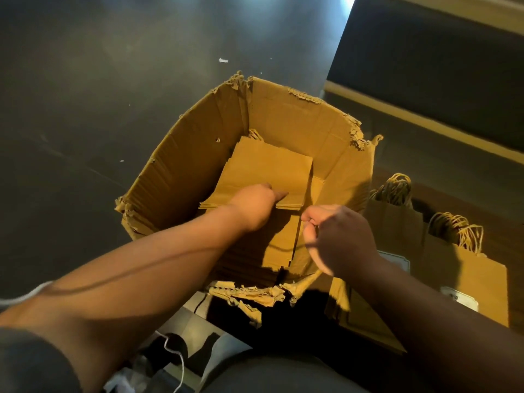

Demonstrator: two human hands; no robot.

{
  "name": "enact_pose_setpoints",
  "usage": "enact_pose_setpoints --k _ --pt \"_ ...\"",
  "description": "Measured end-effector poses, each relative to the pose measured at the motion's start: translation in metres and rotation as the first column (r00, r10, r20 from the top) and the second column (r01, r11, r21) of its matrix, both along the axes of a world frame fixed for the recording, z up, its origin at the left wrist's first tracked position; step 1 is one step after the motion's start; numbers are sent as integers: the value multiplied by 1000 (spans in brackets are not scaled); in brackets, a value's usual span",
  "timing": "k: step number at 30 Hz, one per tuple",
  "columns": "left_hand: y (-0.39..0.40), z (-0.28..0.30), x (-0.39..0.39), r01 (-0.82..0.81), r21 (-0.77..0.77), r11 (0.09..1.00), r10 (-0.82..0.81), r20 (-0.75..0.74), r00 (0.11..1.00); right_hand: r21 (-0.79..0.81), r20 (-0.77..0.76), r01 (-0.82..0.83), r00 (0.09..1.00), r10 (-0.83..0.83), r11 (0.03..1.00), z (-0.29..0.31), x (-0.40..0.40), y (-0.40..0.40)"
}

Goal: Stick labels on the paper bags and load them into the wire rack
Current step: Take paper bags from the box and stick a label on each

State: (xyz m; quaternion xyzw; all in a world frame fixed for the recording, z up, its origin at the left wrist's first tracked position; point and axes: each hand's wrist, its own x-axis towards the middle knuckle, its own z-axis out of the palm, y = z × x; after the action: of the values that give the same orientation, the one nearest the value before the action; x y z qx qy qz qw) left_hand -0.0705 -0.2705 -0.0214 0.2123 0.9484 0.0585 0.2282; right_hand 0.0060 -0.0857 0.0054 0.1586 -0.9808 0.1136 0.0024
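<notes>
A torn cardboard box [181, 171] stands open on the dark floor. Inside it lies a stack of flat brown paper bags [269, 171]. My left hand [255, 205] reaches into the box and grips the near edge of that stack, fingers curled under the top bags. My right hand [337, 236] hovers over the box's near right corner with its fingers curled; nothing shows in it. More brown bags with twisted paper handles [397, 191] lie to the right of the box, and two of them carry white labels [459, 299]. No wire rack is in view.
Dark floor [85, 109] spreads to the left and behind the box. A dark step with a yellow edge [425, 120] rises at the right. A white cord [175, 361] and small dark objects lie near my knees at the bottom.
</notes>
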Motion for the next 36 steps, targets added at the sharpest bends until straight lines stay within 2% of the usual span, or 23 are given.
enact_pose_setpoints --k 4,9,11,12,14,16,17,18,19,21,22,23,25,29,31,34,36 --pt "-20 55 3 -124 267 956 146 -65 987 -26 9 20 1000 -20 999 7 5 2" --pt "-41 105 22 -191 590 785 308 -103 946 -45 82 -3 997 7 999 11 6 5" --pt "-43 127 31 -247 723 646 391 -35 920 -104 108 -9 994 20 994 15 3 -1" --pt "-42 138 36 -305 779 548 454 29 891 -161 133 25 991 -3 987 19 0 -5" --pt "-34 160 43 -436 852 289 552 223 803 -324 280 223 951 -131 919 30 -7 -11" --pt "-25 177 52 -519 854 44 547 414 728 -487 512 457 840 -180 744 43 -12 -13" --pt "-19 183 56 -528 848 -41 534 465 706 -548 603 555 781 -164 626 51 -13 -13" --pt "-12 189 60 -525 843 -112 518 501 693 -604 676 643 726 -124 470 58 -15 -10" --pt "-4 193 63 -507 843 -181 491 524 697 -638 737 722 673 -59 266 66 -16 -5" --pt "13 195 65 -494 784 -376 340 613 713 -580 794 804 594 127 -132 78 -20 15" --pt "22 194 67 -519 729 -446 240 656 715 -537 787 803 587 189 -258 83 -22 27" --pt "32 193 69 -552 687 -473 164 684 711 -513 788 797 585 194 -317 89 -22 40" --pt "55 187 75 -594 672 -442 72 687 723 -519 793 775 594 136 -360 97 -16 67" --pt "99 170 87 -579 764 -286 -63 588 807 -622 716 624 698 -22 -473 102 11 130" --pt "122 164 95 -595 774 -216 -143 578 804 -652 679 561 732 -64 -510 103 30 168" --pt "167 156 111 -608 787 -104 -152 592 792 -661 679 531 724 -121 -531 91 58 230" --pt "200 149 123 -640 766 -68 -122 630 767 -646 705 539 694 -150 -541 80 76 267"
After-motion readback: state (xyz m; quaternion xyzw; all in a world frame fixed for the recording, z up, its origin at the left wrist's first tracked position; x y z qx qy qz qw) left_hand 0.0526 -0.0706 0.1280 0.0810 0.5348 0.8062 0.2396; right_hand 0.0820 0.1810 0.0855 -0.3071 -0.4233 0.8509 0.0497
